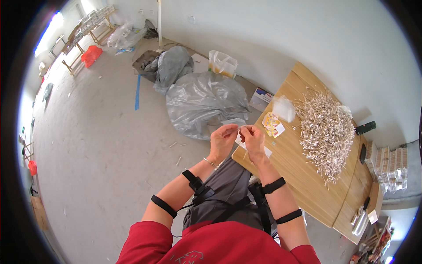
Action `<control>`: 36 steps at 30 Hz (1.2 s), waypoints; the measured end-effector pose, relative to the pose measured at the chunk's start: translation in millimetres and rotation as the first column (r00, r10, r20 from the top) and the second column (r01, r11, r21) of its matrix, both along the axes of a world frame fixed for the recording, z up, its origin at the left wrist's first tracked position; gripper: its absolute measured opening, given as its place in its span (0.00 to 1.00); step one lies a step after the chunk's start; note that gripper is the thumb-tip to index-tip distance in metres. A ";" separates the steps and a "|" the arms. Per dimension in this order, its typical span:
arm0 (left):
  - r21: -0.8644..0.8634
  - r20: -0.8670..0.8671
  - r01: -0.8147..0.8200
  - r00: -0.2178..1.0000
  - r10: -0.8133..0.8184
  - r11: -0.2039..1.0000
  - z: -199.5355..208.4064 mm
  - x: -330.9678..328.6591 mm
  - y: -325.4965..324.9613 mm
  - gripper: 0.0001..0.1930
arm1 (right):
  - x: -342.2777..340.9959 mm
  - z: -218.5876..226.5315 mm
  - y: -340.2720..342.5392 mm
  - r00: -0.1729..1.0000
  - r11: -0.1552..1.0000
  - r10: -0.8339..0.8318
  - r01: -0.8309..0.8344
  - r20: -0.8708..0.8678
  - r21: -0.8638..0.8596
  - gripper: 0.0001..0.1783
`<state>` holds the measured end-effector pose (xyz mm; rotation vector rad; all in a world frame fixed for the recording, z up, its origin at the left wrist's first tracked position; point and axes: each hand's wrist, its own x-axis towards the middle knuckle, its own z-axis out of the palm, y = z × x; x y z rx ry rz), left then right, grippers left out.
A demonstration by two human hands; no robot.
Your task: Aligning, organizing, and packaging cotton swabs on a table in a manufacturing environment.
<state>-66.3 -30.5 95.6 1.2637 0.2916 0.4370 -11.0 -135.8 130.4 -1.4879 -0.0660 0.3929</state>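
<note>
- While the right hand (252, 138) pinches a clear plastic film (234, 121), the left hand (223, 139) curls half-open at it, its grip hidden.
- The film is near the table's (310, 196) corner, between both hands.

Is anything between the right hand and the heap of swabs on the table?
Nothing tall visibly blocks the right hand from the heap of swabs; yellow-and-white cards lie low on the table near that path.
</note>
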 end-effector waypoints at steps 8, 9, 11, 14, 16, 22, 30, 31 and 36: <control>-0.121 -0.055 0.033 0.998 -0.040 0.992 14.1 -4.5 -2.5 0.10 | 2.9 -11.9 -3.2 0.996 0.999 -0.014 0.018 0.094 -0.038 0.14; -0.123 -0.054 0.033 0.998 -0.040 0.992 11.8 -4.3 -1.3 0.10 | 2.7 -12.7 -4.0 0.995 0.999 -0.014 0.018 0.094 -0.039 0.14; 0.077 -0.146 0.077 0.987 -0.065 0.994 5.9 -3.2 1.6 0.09 | 2.8 -14.2 -5.4 0.995 0.998 -0.007 0.013 0.097 -0.058 0.13; 0.077 -0.072 -0.004 0.997 0.010 0.997 -2.2 -3.2 2.0 0.09 | -2.8 -5.9 -1.3 0.997 0.999 0.016 -0.012 0.070 -0.052 0.12; 0.073 -0.050 -0.020 0.998 0.023 0.997 -2.1 -1.7 0.7 0.09 | -2.0 -7.5 -2.3 0.997 0.999 0.022 -0.019 0.074 -0.044 0.11; 0.062 -0.042 -0.016 0.999 0.019 0.998 2.1 -2.7 -4.4 0.10 | 0.5 -8.8 -5.1 0.996 0.998 0.028 -0.023 0.079 -0.060 0.12; 0.076 -0.128 0.018 0.992 -0.008 0.997 5.0 -3.0 -2.0 0.08 | -1.3 -10.2 -5.6 0.990 0.993 0.077 -0.066 0.120 -0.094 0.15; 0.164 -0.112 0.005 0.994 0.013 0.986 8.2 -3.2 -3.2 0.07 | -0.2 -12.5 -6.6 0.989 0.993 0.081 -0.069 0.120 -0.100 0.15; 0.337 -0.127 -0.013 0.990 0.059 0.941 12.4 -3.6 -2.8 0.06 | -3.1 -20.5 -0.4 0.979 0.994 0.076 -0.059 0.189 -0.096 0.13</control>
